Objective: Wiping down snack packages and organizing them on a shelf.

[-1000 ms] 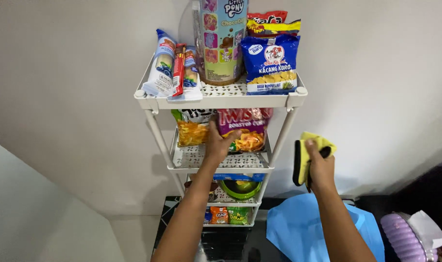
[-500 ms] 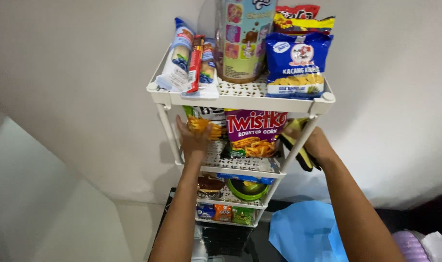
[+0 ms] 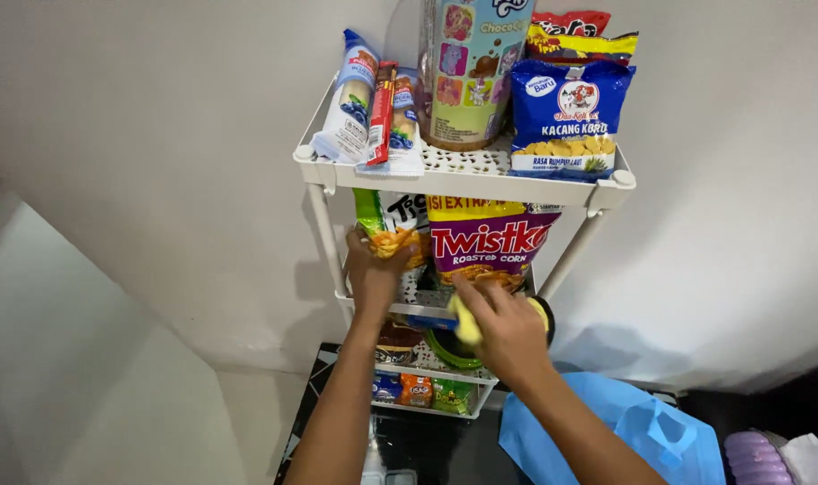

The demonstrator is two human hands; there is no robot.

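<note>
1. Yellow cloth (image 3: 465, 325) sits at the front edge of the second tier of a white shelf rack (image 3: 323, 171), bunched in the right hand (image 3: 501, 325); fingers are curled around it, closed on the cloth.
2. Left hand (image 3: 373, 274) is raised at the left side of the same tier, fingers wrapped on the lower part of a green and orange snack bag (image 3: 386, 229); grip is closed.
3. Purple corn snack bag (image 3: 488, 241) stands upright just beside the green one, directly above the right hand. Whether the fingertips touch it, I cannot tell.
4. Top tier: blue peanut bag (image 3: 566, 121) at right, tall cylindrical tin (image 3: 472, 72) in the middle, wrapped rolls (image 3: 359, 99) leaning at left.
5. Lower tiers: green bowl (image 3: 445, 346) partly hidden behind the right hand; small orange and green sachets (image 3: 422, 392) below.
6. Blue bag (image 3: 606, 436) lies on the floor right of the rack.
</note>
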